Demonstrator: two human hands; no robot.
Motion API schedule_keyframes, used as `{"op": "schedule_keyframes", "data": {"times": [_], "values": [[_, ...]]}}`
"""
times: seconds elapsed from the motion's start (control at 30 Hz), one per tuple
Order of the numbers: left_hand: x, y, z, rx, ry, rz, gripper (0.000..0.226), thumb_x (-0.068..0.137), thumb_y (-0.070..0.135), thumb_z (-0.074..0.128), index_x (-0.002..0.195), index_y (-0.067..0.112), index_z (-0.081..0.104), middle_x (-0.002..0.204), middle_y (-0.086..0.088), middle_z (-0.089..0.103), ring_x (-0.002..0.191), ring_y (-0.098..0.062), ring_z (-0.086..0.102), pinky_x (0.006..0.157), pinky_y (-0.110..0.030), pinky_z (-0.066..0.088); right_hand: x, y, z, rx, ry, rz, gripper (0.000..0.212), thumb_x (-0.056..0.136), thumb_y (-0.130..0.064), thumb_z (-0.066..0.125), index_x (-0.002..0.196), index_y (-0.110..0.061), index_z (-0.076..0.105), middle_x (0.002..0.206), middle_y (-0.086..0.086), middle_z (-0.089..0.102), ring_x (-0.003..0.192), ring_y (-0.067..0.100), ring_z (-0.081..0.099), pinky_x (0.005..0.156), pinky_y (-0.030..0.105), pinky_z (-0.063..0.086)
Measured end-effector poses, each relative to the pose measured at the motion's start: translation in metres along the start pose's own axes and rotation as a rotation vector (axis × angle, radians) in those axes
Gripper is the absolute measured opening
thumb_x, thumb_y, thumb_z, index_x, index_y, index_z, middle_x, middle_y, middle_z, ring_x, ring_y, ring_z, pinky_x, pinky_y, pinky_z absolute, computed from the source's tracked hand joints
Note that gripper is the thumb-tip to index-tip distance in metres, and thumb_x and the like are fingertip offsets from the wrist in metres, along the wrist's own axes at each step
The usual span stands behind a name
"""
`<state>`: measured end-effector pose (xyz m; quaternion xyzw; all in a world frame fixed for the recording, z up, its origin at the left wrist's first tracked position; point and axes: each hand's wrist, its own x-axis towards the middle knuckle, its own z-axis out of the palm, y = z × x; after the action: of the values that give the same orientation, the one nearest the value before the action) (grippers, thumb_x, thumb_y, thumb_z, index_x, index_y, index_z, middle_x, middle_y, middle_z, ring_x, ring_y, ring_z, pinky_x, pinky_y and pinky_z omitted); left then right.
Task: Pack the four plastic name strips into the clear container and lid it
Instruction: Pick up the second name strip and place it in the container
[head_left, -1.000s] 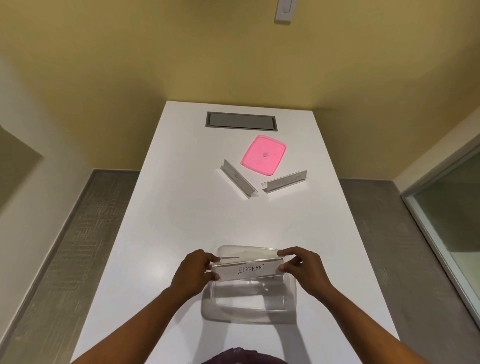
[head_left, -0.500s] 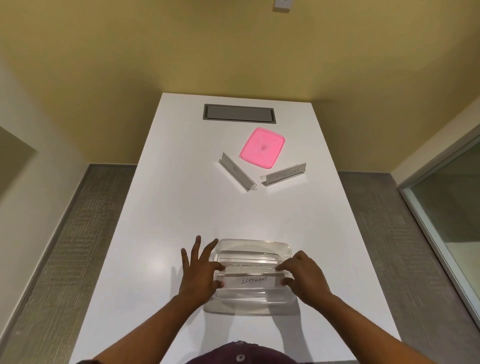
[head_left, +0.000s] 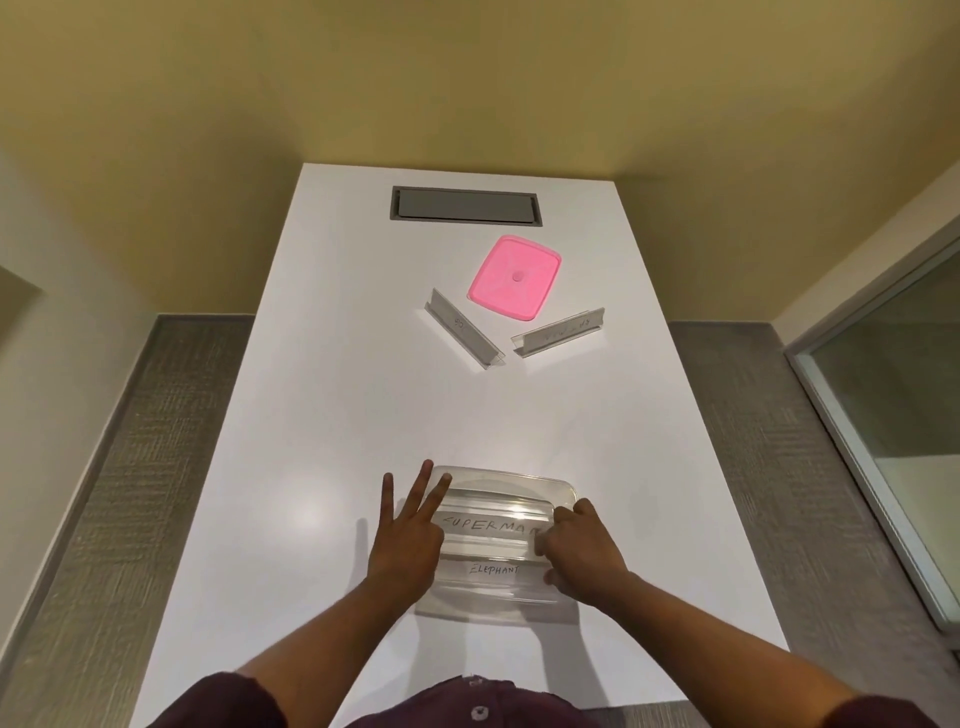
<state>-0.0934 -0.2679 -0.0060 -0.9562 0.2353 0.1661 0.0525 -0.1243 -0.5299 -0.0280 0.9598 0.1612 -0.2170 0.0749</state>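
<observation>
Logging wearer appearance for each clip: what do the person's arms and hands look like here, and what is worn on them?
Both hands, left and right, are bare: no gloves, rings or watch visible. Forearms are uncovered. Dark maroon sleeves show near the bottom edge, part of a buttoned shirt of the same colour.

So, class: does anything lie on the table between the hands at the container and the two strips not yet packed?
Nothing visible does. Bare white table separates the clear container from both loose strips. The pink lid lies beyond them.
</observation>
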Motion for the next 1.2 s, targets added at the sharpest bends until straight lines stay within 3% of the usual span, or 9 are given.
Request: {"op": "schedule_keyframes", "data": {"times": [0.2,0.53,0.73,0.8,0.9,0.97,1.03,1.1,1.2], "values": [[0.004,0.001,0.005,-0.01,-0.058,-0.037,0.025,0.084,0.016,0.055,0.097,0.03,0.072,0.167,0.0,-0.01,0.145,-0.036,-0.035,0.108,-0.072,-0.023,0.0,-0.002,-0.001,-0.018,-0.028,0.013,0.025,0.067,-0.036,0.08,0.087,-0.022,0.074,0.085,0.003,0.072,0.091,0.028,0.061,0.086,0.042,0.029],[0.009,-0.001,0.014,-0.008,-0.073,-0.015,0.027,0.085,0.017,0.056,0.102,0.032,0.07,0.168,0.001,-0.004,0.146,-0.037,-0.032,0.108,-0.071,-0.025,0.004,-0.001,0.001,0.028,-0.059,0.034,0.038,0.069,-0.043,0.081,0.101,-0.024,0.075,0.096,-0.002,0.077,0.104,0.026,0.061,0.095,0.044,0.022],[0.011,-0.013,0.026,-0.102,-0.025,0.082,0.04,0.087,0.033,0.062,0.126,0.032,0.059,0.168,0.0,0.008,0.15,-0.035,-0.022,0.108,-0.065,-0.03,0.0,0.0,-0.007,0.076,-0.072,0.009,0.056,0.072,-0.064,0.072,0.115,-0.029,0.07,0.111,-0.004,0.075,0.116,0.023,0.054,0.107,0.05,0.017],[0.008,-0.019,0.027,-0.177,0.054,0.132,0.04,0.084,0.042,0.064,0.124,0.033,0.061,0.164,0.001,0.026,0.154,-0.033,-0.003,0.113,-0.061,-0.024,-0.002,0.0,-0.009,0.117,-0.012,0.021,0.059,0.074,-0.073,0.06,0.112,-0.03,0.07,0.106,-0.007,0.076,0.113,0.02,0.054,0.108,0.051,0.016],[0.008,-0.025,0.028,-0.264,0.247,0.144,0.038,0.091,0.055,0.053,0.124,0.037,0.06,0.155,0.009,0.042,0.152,-0.023,0.024,0.12,-0.059,0.0,0.0,0.004,-0.016,0.235,0.177,0.058,0.056,0.08,-0.079,0.047,0.093,-0.031,0.073,0.09,-0.016,0.075,0.1,0.01,0.058,0.107,0.046,0.024],[0.015,-0.031,0.023,-0.34,0.346,0.114,0.042,0.097,0.058,0.041,0.129,0.035,0.056,0.151,0.012,0.044,0.146,-0.016,0.034,0.121,-0.053,0.014,0.009,0.012,-0.026,0.359,0.328,0.084,0.046,0.084,-0.072,0.054,0.076,-0.03,0.071,0.072,-0.017,0.072,0.082,0.005,0.062,0.098,0.04,0.036],[0.03,-0.038,0.013,-0.428,0.417,0.096,0.043,0.1,0.054,0.037,0.13,0.029,0.055,0.146,0.008,0.048,0.138,-0.017,0.041,0.12,-0.045,0.022,0.022,0.024,-0.042,0.487,0.379,0.11,0.04,0.087,-0.062,0.061,0.069,-0.028,0.071,0.065,-0.015,0.07,0.069,0.004,0.063,0.083,0.034,0.045],[0.051,-0.048,-0.001,-0.484,0.474,0.057,0.041,0.1,0.049,0.04,0.128,0.024,0.057,0.14,0.003,0.052,0.133,-0.019,0.045,0.115,-0.039,0.03,0.04,0.036,-0.058,0.587,0.378,0.17,0.035,0.09,-0.054,0.065,0.069,-0.026,0.071,0.065,-0.014,0.07,0.067,0.005,0.064,0.072,0.029,0.046],[0.09,-0.067,-0.025,-0.514,0.526,-0.032,0.042,0.098,0.043,0.048,0.125,0.014,0.061,0.131,-0.005,0.059,0.127,-0.026,0.048,0.109,-0.037,0.037,0.076,0.051,-0.083,0.799,0.354,0.311,0.032,0.092,-0.044,0.07,0.071,-0.02,0.075,0.066,-0.006,0.073,0.067,0.01,0.068,0.069,0.031,0.05]]}}
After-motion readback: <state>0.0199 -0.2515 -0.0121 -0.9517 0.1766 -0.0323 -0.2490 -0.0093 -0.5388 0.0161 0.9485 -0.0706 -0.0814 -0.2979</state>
